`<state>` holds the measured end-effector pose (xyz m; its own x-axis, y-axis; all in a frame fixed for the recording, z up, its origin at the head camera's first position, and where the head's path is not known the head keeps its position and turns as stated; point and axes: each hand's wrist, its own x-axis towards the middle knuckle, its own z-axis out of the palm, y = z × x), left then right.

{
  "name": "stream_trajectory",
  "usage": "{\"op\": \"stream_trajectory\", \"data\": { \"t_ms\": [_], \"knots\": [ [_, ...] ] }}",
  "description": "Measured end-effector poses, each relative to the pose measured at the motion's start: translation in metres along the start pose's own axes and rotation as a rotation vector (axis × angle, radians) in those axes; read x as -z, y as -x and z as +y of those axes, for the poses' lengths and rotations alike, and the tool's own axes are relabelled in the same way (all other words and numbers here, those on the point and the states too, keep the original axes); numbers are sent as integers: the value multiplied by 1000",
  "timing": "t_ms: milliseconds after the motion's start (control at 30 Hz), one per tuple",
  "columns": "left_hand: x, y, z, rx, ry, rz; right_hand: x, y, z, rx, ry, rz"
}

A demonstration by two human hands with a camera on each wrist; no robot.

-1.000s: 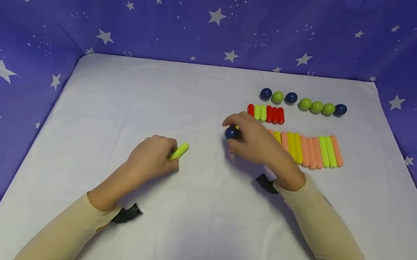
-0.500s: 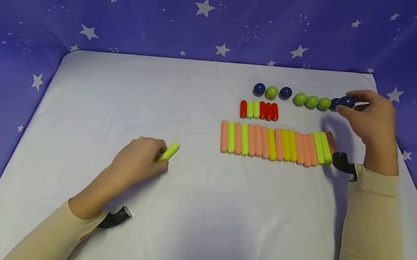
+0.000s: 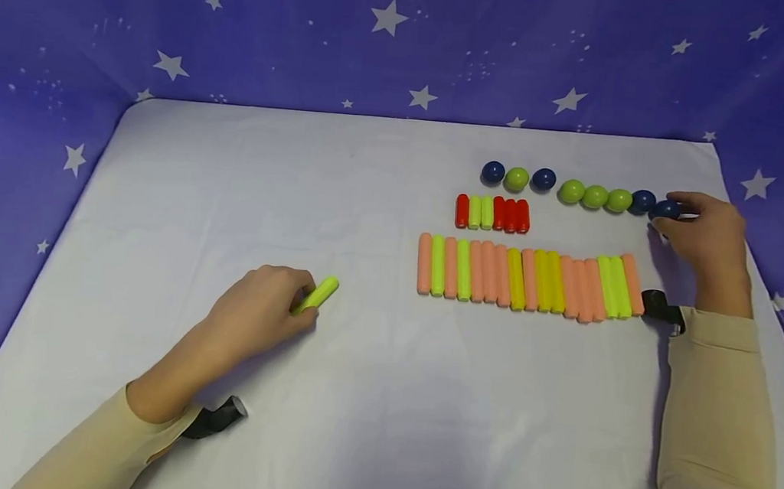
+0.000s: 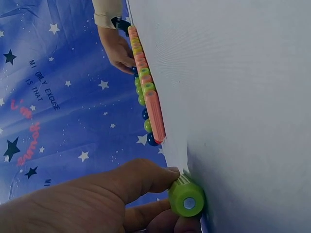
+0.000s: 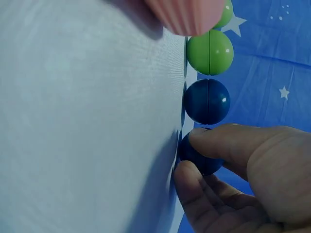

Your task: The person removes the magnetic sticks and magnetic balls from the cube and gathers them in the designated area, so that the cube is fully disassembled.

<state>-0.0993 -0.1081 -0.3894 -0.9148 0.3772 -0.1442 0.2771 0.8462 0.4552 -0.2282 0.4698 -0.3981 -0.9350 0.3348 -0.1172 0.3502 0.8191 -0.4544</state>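
My left hand [image 3: 259,307] holds a lime-green magnetic rod [image 3: 319,294] between thumb and fingers, left of the rows. In the left wrist view the rod's ribbed end [image 4: 186,201] shows a silver disc and sits close over the white cloth. At the far right, my right hand [image 3: 711,235] pinches a dark blue ball [image 3: 664,210] at the end of the ball row. The right wrist view has thumb and finger on this ball [image 5: 199,153], right beside another dark blue ball [image 5: 207,102]. Green balls [image 3: 595,197] continue the row leftward.
Under the balls lies a short row of red and green rods [image 3: 498,214]. Nearer is a long row of pink, green and yellow rods [image 3: 530,280]. White cloth [image 3: 351,410] covers the table; a purple star-printed curtain [image 3: 311,46] encloses its back and sides.
My right hand has carried the dark blue ball from mid-table to the right end of the ball row and down beside the last one. My left hand keeps its rod, nearly still.
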Motion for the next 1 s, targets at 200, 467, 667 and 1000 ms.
{"op": "stream_trajectory", "data": {
  "t_ms": [200,467,667,1000],
  "knots": [
    [2,-2,1,-2,-4,-11,2,3,1,-5,-44,21],
    [2,-31,4,41,99,-88,16,3,1,11,0,72],
    [-7,-87,22,28,103,-102,24,11,-16,-20,-33,117],
    [-28,-125,38,43,147,-70,15,22,-55,31,0,131]
  ]
}}
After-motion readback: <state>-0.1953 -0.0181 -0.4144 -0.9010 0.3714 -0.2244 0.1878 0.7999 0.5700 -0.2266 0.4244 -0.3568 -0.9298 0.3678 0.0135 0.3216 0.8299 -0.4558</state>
